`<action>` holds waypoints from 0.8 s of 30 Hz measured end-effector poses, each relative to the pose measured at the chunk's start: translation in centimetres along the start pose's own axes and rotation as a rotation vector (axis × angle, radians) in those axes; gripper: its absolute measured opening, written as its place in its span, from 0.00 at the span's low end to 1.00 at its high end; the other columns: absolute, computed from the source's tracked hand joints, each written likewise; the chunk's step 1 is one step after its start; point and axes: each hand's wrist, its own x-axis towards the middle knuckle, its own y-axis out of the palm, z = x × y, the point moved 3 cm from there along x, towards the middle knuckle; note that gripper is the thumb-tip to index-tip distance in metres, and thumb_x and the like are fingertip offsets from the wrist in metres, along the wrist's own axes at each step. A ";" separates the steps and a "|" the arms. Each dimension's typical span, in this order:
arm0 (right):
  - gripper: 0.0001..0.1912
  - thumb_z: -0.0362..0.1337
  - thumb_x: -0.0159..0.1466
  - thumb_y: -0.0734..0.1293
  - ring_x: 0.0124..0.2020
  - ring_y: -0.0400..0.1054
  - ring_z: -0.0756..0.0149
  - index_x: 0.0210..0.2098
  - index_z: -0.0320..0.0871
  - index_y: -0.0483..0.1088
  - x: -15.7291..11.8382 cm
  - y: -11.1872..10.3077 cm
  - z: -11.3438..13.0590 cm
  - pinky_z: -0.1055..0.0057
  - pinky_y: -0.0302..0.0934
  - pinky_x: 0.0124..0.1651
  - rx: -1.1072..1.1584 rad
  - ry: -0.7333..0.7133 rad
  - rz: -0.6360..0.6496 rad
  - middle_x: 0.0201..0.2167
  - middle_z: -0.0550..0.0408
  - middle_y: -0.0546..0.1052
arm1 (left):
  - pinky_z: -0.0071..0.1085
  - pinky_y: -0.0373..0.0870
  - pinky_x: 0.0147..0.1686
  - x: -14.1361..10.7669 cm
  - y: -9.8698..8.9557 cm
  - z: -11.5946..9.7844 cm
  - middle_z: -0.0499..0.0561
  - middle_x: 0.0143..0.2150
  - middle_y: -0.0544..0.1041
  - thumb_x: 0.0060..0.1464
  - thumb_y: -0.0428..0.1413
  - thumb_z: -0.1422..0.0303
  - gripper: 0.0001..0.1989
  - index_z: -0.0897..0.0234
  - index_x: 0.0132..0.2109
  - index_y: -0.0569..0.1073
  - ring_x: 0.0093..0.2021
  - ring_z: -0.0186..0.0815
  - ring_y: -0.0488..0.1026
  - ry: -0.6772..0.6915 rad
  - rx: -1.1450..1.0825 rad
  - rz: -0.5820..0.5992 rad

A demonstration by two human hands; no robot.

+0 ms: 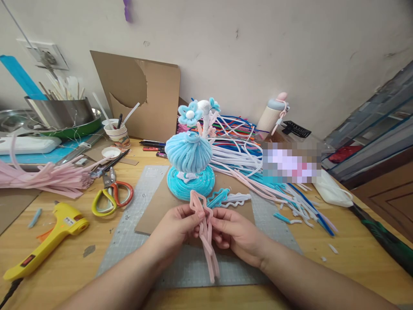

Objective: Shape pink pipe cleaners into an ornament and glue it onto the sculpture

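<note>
The held pipe cleaners [207, 244] are peach-pink, the larger flower [189, 115] sky-blue with white centre, the gridded cutting mat [125, 246] grey.

Behind the wooden worktop [351, 254] rises an off-white wall [222, 60], marked with a few scuffs [237, 33] — a white socket plate [61, 59] sits on it at left. Brown panelling [387, 191] stands at far right — the light is soft and even.

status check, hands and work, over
Left hand, right hand: both pinching pink fuzzy stems. Blue craft piece standing just beyond. Glue gun, scissors off left, clear of hands.
</note>
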 end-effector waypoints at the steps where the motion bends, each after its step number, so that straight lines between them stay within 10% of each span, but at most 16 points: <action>1: 0.13 0.42 0.56 0.70 0.18 0.54 0.79 0.29 0.38 0.66 0.0 0.0 0.0 0.79 0.40 0.19 -0.004 -0.005 0.001 0.22 0.57 0.71 | 0.24 0.55 0.25 0.0 0.0 0.0 0.50 0.24 0.74 0.45 0.61 0.62 0.13 0.68 0.33 0.74 0.22 0.27 0.62 0.007 0.004 0.006; 24: 0.10 0.39 0.58 0.66 0.20 0.56 0.77 0.32 0.36 0.71 -0.1 0.5 -0.1 0.78 0.42 0.21 -0.067 0.049 0.083 0.28 0.52 0.74 | 0.24 0.51 0.22 0.0 0.0 0.3 0.46 0.20 0.70 0.46 0.61 0.61 0.14 0.68 0.26 0.69 0.20 0.24 0.58 0.036 0.081 0.008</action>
